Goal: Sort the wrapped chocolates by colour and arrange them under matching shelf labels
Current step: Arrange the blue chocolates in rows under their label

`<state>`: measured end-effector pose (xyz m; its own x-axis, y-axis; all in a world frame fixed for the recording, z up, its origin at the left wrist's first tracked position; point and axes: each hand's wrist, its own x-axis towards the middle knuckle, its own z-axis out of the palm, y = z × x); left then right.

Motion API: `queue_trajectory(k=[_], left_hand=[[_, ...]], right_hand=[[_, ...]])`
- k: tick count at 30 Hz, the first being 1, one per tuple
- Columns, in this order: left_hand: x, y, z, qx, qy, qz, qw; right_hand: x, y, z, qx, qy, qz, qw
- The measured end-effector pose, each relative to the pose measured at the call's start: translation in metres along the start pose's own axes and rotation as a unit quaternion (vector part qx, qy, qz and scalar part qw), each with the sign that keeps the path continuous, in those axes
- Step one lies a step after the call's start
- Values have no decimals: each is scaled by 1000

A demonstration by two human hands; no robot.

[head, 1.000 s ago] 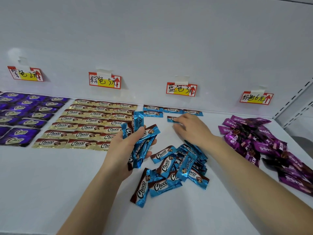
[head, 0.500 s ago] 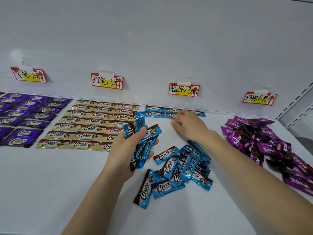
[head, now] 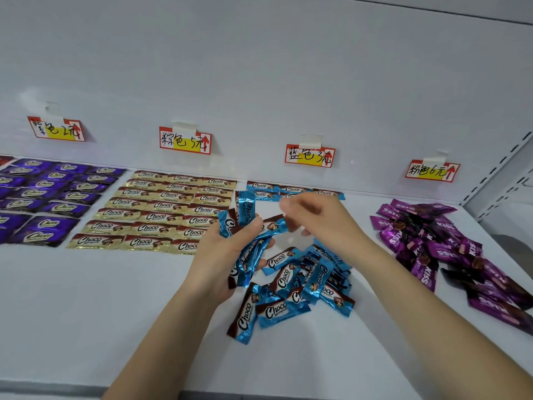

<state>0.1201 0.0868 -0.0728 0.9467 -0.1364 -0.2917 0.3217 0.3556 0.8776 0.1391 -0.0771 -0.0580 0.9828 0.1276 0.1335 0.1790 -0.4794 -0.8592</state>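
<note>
The right hand [head: 320,223] had left the blue row [head: 291,188] at the shelf's [head: 115,313] back edge, a piece likely placed, and neared the blue bundle [head: 251,226] gripped by the left hand [head: 219,255]. Its own blurred grip was unreadable.

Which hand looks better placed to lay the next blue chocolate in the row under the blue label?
Right. The right hand looks empty and sits just before the blue row, while the left hand grips a bunch of blue chocolates.

Blue-and-brown chocolates [head: 284,281], gold chocolates [head: 161,216], purple chocolates [head: 52,194], magenta chocolates [head: 432,243]; red-edged, yellow-banded labels [head: 184,140] with black script; white shelf [head: 86,313].
</note>
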Motion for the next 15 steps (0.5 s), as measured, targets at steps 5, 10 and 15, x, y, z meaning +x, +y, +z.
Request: queue_trajectory(k=[5, 10, 15], left_hand=[[-17, 2, 7, -24, -8, -19, 999], [-33, 3, 8, -59, 5, -37, 998], [-35, 0, 13, -45, 27, -24, 998]], right_hand=[[-25, -16, 1, 62, 20, 8, 998], [-40, -15, -4, 68, 60, 15, 996], [-53, -16, -11, -56, 39, -70, 995]])
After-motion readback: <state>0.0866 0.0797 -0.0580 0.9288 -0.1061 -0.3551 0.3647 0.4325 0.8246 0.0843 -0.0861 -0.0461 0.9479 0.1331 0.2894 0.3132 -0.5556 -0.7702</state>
